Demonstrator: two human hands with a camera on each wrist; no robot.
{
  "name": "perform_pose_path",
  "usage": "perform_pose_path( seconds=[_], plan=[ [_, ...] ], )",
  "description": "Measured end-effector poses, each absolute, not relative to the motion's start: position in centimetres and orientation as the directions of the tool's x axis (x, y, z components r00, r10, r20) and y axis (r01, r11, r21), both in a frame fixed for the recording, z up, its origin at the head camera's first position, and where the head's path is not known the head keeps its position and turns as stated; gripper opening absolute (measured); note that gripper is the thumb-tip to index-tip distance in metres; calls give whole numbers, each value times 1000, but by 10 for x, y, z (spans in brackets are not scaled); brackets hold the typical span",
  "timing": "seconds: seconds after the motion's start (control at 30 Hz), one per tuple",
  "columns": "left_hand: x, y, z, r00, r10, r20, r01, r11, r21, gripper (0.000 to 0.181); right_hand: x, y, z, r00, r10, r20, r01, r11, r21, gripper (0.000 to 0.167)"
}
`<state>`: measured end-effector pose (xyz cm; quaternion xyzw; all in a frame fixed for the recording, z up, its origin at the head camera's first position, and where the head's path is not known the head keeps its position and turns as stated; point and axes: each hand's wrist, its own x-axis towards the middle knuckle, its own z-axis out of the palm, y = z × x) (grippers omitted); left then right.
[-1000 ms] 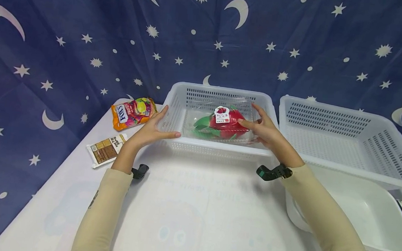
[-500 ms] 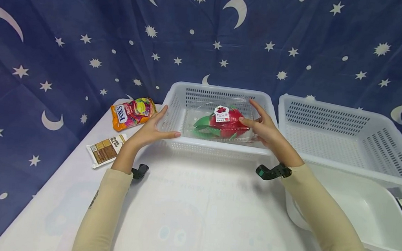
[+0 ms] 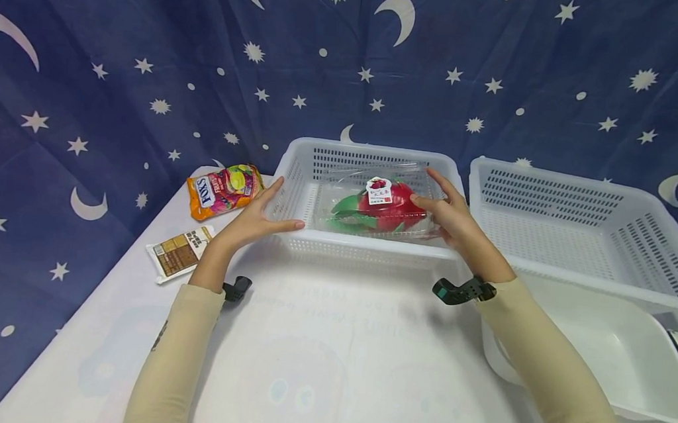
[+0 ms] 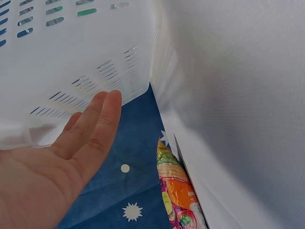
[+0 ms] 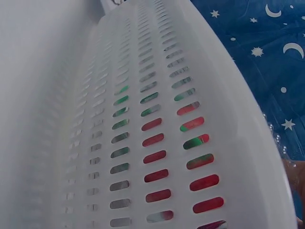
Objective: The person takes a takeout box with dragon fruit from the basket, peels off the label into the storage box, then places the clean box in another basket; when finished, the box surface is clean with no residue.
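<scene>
In the head view a clear plastic box (image 3: pixel 340 197) with a red and green dragon fruit (image 3: pixel 395 209) and a white label sits inside a white slotted basket (image 3: pixel 366 240). My right hand (image 3: pixel 452 210) holds the box at its right end, thumb on top; its lower fingers are hidden. My left hand (image 3: pixel 248 221) rests at the basket's left end, thumb along the front rim. In the left wrist view its fingers (image 4: pixel 102 124) lie straight against the basket's end wall. Only a sliver of my right hand shows in the right wrist view, where the basket wall fills most of the frame.
A candy bag (image 3: pixel 225 190) and a flat brown-and-white packet (image 3: pixel 179 252) lie at the left. Another slotted basket (image 3: pixel 551 245) stands at the right, above a white tub (image 3: pixel 603 352). A blue star-patterned cloth (image 3: pixel 351 53) hangs behind the white table (image 3: pixel 317 342).
My right hand and the clear box have shifted slightly to the right inside the basket. My left hand has stayed in place.
</scene>
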<state>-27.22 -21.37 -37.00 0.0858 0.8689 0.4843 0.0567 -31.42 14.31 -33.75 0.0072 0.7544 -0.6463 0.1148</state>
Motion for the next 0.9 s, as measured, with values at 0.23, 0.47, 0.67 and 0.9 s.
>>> perform_pose_path(
  seconds=[0.23,0.47,0.67,0.9],
  plan=[
    [-271,-212,-366,-979,204,-21,87,507,858,101,-310,146,-336,-983,-79,-163,154,107,-982,75],
    [-273,-213,-368,-978,207,-18,92,508,857,102,-305,148,-331,-988,-37,-148,146,56,-988,73],
    [-274,-213,-371,-980,197,-29,75,501,862,104,-297,151,-327,-988,-23,-151,150,24,-988,75],
    [-274,-213,-372,-980,193,-41,64,507,860,103,-286,156,-320,-994,-36,-106,107,-55,-993,75]
  ],
)
